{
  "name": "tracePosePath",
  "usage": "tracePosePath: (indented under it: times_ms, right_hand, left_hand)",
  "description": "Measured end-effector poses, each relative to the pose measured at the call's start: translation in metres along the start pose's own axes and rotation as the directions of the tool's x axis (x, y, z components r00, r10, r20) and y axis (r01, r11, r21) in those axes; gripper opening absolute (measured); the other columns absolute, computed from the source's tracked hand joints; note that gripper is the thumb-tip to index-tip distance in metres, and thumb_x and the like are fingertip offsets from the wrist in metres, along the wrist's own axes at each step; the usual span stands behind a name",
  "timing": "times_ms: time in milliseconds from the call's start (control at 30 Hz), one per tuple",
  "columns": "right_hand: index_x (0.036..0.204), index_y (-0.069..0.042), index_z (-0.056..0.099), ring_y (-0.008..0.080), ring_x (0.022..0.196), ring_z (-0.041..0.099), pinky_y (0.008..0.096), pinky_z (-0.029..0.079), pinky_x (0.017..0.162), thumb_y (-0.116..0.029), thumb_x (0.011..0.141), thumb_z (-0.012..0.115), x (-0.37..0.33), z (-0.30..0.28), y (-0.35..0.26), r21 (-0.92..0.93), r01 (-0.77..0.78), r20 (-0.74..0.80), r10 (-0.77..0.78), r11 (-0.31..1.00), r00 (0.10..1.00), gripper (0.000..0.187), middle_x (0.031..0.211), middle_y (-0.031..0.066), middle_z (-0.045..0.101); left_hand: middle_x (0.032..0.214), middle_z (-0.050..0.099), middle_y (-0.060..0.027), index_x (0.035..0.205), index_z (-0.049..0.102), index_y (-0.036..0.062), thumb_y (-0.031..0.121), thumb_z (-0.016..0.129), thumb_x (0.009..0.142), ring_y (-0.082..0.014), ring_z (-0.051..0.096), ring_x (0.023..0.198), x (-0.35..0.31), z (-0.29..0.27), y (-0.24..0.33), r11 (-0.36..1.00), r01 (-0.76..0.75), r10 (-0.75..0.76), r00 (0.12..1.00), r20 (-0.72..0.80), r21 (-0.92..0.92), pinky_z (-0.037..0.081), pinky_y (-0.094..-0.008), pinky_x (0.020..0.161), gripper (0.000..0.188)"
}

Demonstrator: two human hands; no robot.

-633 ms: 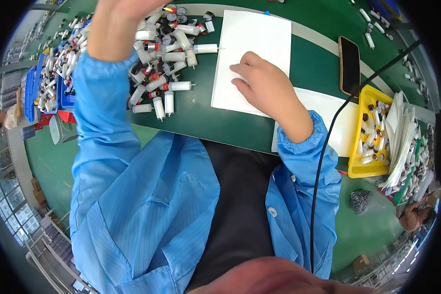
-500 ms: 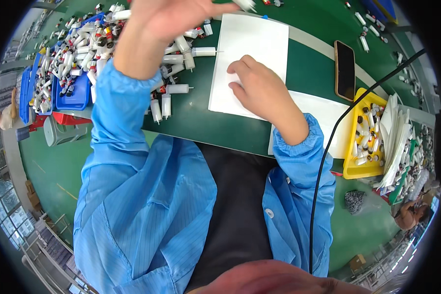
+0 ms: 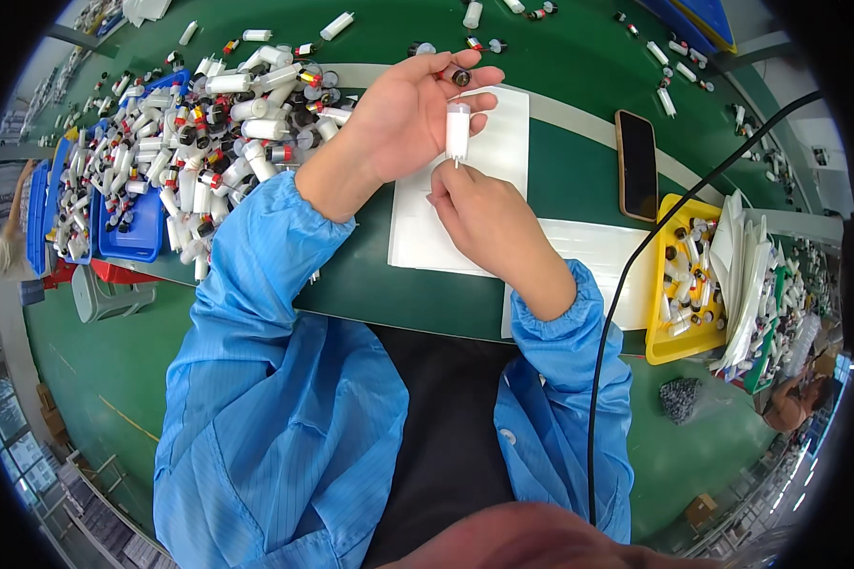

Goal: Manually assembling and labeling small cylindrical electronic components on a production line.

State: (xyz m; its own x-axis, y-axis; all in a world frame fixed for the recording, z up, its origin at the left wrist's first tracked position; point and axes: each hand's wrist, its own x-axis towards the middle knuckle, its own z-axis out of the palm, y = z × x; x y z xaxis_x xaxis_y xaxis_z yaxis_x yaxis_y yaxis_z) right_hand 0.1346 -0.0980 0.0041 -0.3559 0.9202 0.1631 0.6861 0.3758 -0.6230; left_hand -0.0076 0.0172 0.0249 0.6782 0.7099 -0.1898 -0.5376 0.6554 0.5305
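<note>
Over on the left, a blue plastic tray [image 3: 128,237] and a jumbled pile [image 3: 199,194] crowd the green tabletop [image 3: 389,299], partly hidden by a blue sleeve [image 3: 261,242]. The left hand [image 3: 399,119], palm up, grasps a dark-capped piece [image 3: 457,76]; beside its fingers stands a smooth white cylinder [image 3: 457,128], the right hand [image 3: 489,218] pinching its thin tip above white paper [image 3: 417,232]. Whether the left fingers support it, I can't tell. Rightward lie a phone [image 3: 638,166] and a yellow tray [image 3: 683,346].
</note>
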Motion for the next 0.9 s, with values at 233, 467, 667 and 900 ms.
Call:
tracePosePath:
  times_ms: [233,467,667,900]
  right_hand:
    - [0.094,-0.004,0.064,0.0333,0.074,0.064,0.0431,0.053,0.067,-0.009,0.083,0.068,-0.003,0.015,0.009,-0.091,0.126,-0.058,-0.131,0.988,0.990,0.013,0.087,0.0127,0.059]
    - [0.098,-0.005,0.054,0.0327,0.065,0.064,0.0423,0.053,0.059,-0.010,0.088,0.063,0.001,0.015,0.006,-0.186,0.046,-0.082,-0.062,0.981,0.995,0.015,0.077,0.0115,0.059]
    - [0.105,-0.005,0.050,0.0307,0.067,0.068,0.0408,0.053,0.056,-0.010,0.090,0.060,0.007,0.015,0.012,-0.240,0.023,-0.041,-0.034,0.970,0.999,0.019,0.085,0.0147,0.066]
    - [0.128,-0.006,0.042,0.0269,0.090,0.068,0.0386,0.052,0.082,-0.023,0.098,0.051,0.016,-0.007,0.023,0.998,0.006,-0.031,0.404,0.063,0.914,0.037,0.114,0.0108,0.065]
  left_hand:
    - [0.121,0.061,-0.0156,0.120,0.055,0.0039,0.034,0.036,0.106,-0.0308,0.059,0.111,0.007,-0.003,-0.001,0.991,-0.130,0.131,0.991,-0.026,0.036,0.049,-0.0444,0.096,0.038]
    - [0.108,0.067,-0.0123,0.111,0.059,0.0058,0.035,0.038,0.105,-0.0280,0.064,0.099,0.007,-0.005,-0.002,0.994,-0.072,0.070,0.997,-0.035,-0.086,0.053,-0.0420,0.087,0.036]
    - [0.110,0.066,-0.0138,0.109,0.059,0.0052,0.035,0.041,0.104,-0.0296,0.063,0.100,0.007,-0.005,-0.001,0.985,-0.111,0.110,0.994,-0.012,-0.129,0.052,-0.0432,0.088,0.035]
    - [0.147,0.047,-0.0218,0.136,0.053,0.0019,0.040,0.038,0.100,-0.0351,0.032,0.145,0.004,0.008,-0.012,0.814,-0.551,0.468,0.810,0.354,0.183,0.022,-0.0474,0.120,0.055]
